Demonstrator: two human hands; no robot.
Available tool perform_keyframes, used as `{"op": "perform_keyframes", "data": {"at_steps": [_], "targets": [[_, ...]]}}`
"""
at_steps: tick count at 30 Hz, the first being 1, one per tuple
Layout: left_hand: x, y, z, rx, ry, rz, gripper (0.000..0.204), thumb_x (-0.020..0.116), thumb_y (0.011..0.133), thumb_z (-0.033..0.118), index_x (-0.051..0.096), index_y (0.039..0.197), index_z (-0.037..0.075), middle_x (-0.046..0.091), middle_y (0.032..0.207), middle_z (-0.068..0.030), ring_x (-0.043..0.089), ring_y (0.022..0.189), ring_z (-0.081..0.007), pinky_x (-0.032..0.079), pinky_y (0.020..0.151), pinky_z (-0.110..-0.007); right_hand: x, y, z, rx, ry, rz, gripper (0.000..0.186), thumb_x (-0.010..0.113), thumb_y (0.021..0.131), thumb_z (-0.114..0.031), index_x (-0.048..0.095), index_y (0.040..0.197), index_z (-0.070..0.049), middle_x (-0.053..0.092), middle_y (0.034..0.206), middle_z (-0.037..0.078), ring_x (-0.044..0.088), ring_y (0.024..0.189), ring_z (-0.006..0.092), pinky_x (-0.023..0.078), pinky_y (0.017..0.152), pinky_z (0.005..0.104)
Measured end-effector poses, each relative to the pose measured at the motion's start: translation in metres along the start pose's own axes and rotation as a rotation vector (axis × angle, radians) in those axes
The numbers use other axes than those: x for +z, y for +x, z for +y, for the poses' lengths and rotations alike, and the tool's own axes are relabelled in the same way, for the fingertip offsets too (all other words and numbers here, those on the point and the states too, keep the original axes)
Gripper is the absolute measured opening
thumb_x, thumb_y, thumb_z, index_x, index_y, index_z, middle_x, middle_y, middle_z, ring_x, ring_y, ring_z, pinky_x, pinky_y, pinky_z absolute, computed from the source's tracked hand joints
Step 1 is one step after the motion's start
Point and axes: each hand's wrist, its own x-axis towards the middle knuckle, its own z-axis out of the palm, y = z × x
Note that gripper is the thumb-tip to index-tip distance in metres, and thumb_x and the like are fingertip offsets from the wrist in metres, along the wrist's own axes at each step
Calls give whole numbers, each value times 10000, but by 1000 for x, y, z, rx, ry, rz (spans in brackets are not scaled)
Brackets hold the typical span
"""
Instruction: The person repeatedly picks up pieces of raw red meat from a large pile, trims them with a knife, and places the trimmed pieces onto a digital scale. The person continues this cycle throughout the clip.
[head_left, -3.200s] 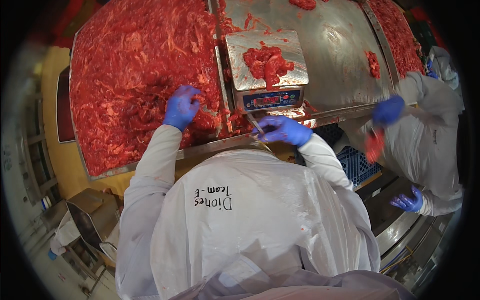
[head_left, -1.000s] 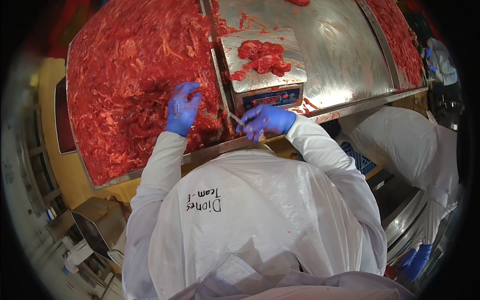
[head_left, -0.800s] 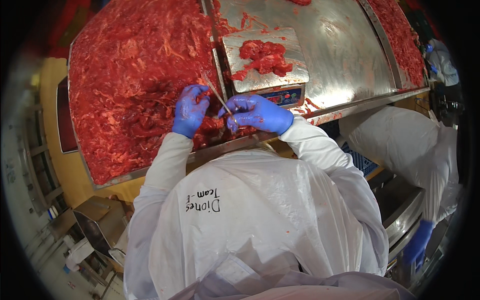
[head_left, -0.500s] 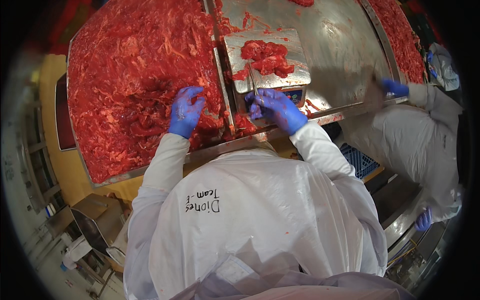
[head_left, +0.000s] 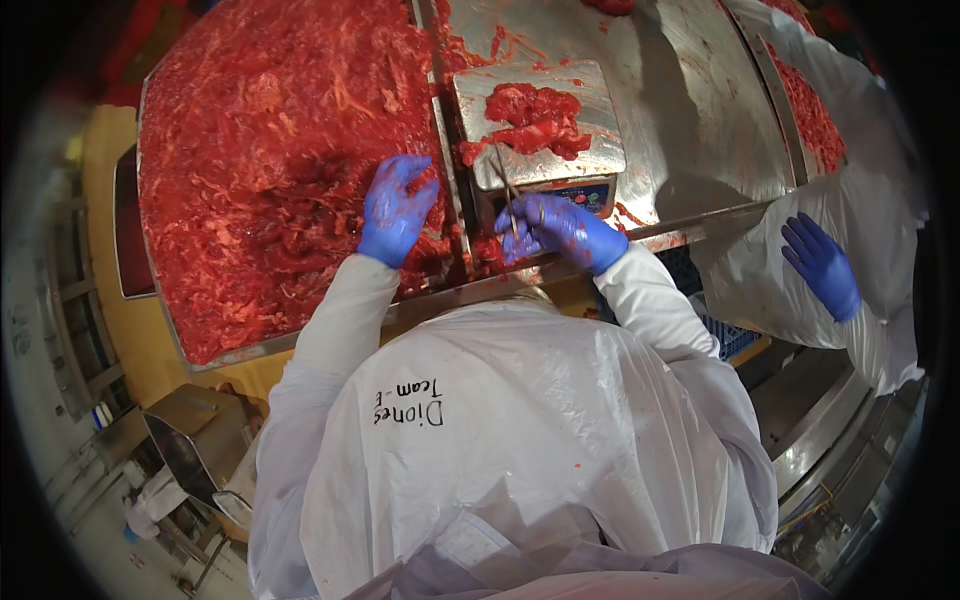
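My right hand [head_left: 568,232], in a blue glove, is closed round a pair of slim metal tweezers [head_left: 506,180]. Their tips point away from me, at the near left part of a scale [head_left: 600,130] with a steel platform. Pieces of raw red meat [head_left: 535,115] lie on that platform. My left hand [head_left: 398,208], also blue-gloved, is above the right edge of a broad bed of raw meat trimmings [head_left: 270,180]. Its fingers are bent and apart, with nothing seen in them.
A raised steel divider [head_left: 452,170] separates the meat bed from the steel table [head_left: 690,110] under the scale. At the right a co-worker in a white apron holds out a blue-gloved hand [head_left: 822,265]. Blue crates [head_left: 735,335] stand below the table edge.
My left hand has shifted slightly right and away from me. My right hand has moved a little nearer, with the tweezers. The co-worker has drawn a hand back from the table and leans across its right side.
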Motion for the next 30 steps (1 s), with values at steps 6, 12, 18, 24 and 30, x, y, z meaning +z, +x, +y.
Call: {"op": "perform_keyframes", "data": {"at_steps": [6,12,18,24,30], "targets": [[49,51,38,231,155,67,146,740,880,49,717,1024,35,680,1019,-136,696,999,-302,564,900,-392,6,42,-15,-94,310,189,213,683,1036,-253,676,1083,-46,667,924,31,607,746,129,521,723,295],[31,27,23,247,308,-185,44,711,885,73,689,906,42,692,937,-161,674,921,-357,548,817,-429,-17,37,0,-66,332,82,324,730,1018,-233,668,1253,-18,710,974,52,703,899,178,593,935,347],[15,-28,-46,79,298,-200,146,701,863,21,685,1004,55,635,941,-133,668,942,-295,552,851,-407,45,53,-19,-561,-1088,292,630,738,996,-360,515,1485,-30,625,1351,222,606,1305,367,476,1143,476],[-7,-5,-23,121,211,-72,263,719,855,-9,706,1111,50,632,1196,-149,674,1086,-297,570,924,-393,-30,121,-41,-574,-1243,899,743,755,952,-415,473,1518,-26,557,1442,271,530,1353,442,434,1155,503],[-200,9,-110,-20,690,286,448,807,879,259,717,1268,56,646,1380,-194,551,1367,-359,424,1172,-448,-148,18,-26,-476,-754,1432,614,743,983,-336,532,1455,-5,652,1369,282,647,1233,450,504,1065,473]]}}
